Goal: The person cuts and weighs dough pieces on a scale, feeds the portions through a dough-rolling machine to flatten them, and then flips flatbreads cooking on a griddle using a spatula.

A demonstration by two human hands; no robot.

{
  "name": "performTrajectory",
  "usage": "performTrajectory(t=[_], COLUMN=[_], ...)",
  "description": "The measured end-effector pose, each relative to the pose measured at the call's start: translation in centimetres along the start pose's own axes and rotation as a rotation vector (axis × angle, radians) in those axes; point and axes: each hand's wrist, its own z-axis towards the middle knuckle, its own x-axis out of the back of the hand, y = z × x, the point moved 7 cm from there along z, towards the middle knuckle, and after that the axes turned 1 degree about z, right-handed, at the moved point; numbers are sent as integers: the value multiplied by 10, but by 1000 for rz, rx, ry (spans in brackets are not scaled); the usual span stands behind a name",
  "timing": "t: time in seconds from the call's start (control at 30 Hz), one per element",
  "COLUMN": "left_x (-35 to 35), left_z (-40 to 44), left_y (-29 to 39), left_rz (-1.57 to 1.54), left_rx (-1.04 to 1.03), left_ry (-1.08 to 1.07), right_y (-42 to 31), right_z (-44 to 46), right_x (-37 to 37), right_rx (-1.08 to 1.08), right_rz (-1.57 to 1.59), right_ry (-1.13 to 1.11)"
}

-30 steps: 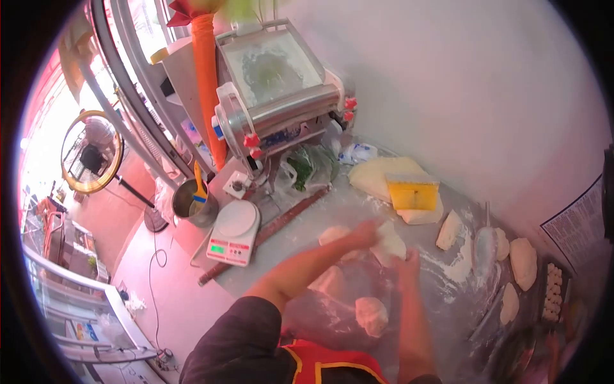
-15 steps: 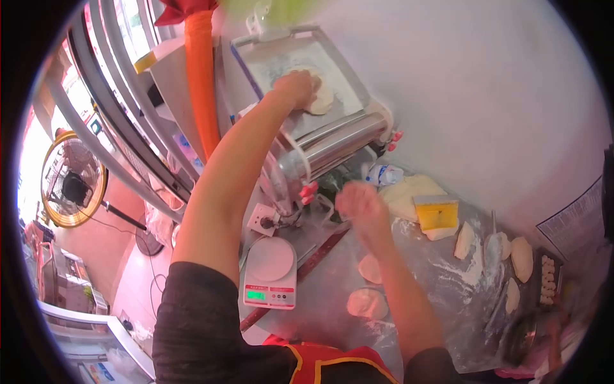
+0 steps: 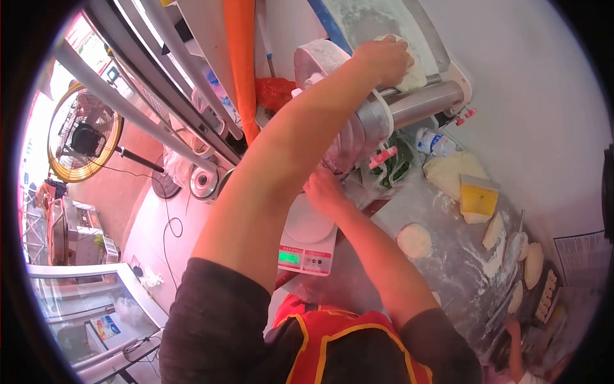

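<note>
My left hand [image 3: 384,61] is curled over a piece of dough [image 3: 414,75] at the lower end of the floured feed tray [image 3: 368,24]. Just below it lies the steel roller [image 3: 427,104] of a dough sheeter. My right hand [image 3: 323,189] reaches to the underside of the machine's near end, above the kitchen scale [image 3: 309,225]. Its fingertips are hidden by the machine and my left forearm. The scale has a lit green display. A round piece of dough [image 3: 414,240] lies on the floured table [image 3: 448,275] to the right.
A yellow scraper [image 3: 478,200] rests on a large dough lump [image 3: 444,171] beside a plastic bottle [image 3: 436,142]. Dough strips and a tray of small pieces [image 3: 547,297] are farther right. Another person's hand [image 3: 513,325] is at the lower right. A fan [image 3: 86,137] stands left.
My left hand and the dough have moved down the tray to the rollers. My right hand has moved left from above the table to the machine's underside. The view has shifted.
</note>
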Motion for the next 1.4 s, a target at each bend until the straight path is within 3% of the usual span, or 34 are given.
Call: performTrajectory(t=[0.13, 0.23, 0.3, 0.37, 0.47, 0.57, 0.63, 0.8, 0.87, 0.97, 1.0, 1.07, 1.17, 1.27, 1.4], left_x=[0, 2, -1, -1, -1, 4, 4, 5, 5, 19, 24, 6, -6, -5, -3], left_z=[0, 0, 2, 1, 1, -3, -3, -4, -6, -9, -10, -2, 3, 2, -2], left_y=[2, 4, 4, 5, 4, 10, 11, 13, 14, 13, 11, 6, 4, 6, 9], left_rz=[17, 2, -29, -38, -49, -33, -28, -15, -29, -87, -112, -42, 28, 29, -15], left_rx=[-15, -53, -62, -64, -68, -58, -66, -79, -76, -20, 6, -16, -51, -64, -46], left_ry=[-12, 11, 17, 8, 5, -42, -71, -88, -73, 81, 152, 77, 12, 9, 2], right_y=[13, 16, 7, 8, 18, 0, -2, 42, 68, 113, 122, 138, 141, 152, 154], right_z=[11, 10, 5, 0, -3, -8, -20, -63, -70, -63, -55, -37, -12, 9, 15], right_x=[-9, -5, 12, 11, -5, 37, 61, 127, 156, 181, 179, 175, 168, 159, 159], right_rx=[-164, -131, -189, -248, -261, -149, -94, -379, -662, -816, -815, -792, -812, -669, -662], right_rz=[57, 111, 54, 59, 125, 186, 287, 603, 994, 1282, 1437, 1745, 1969, 2114, 2111], right_ry=[-146, -110, -285, -322, -224, -131, 67, -138, -32, 303, 369, 501, 645, 654, 814])
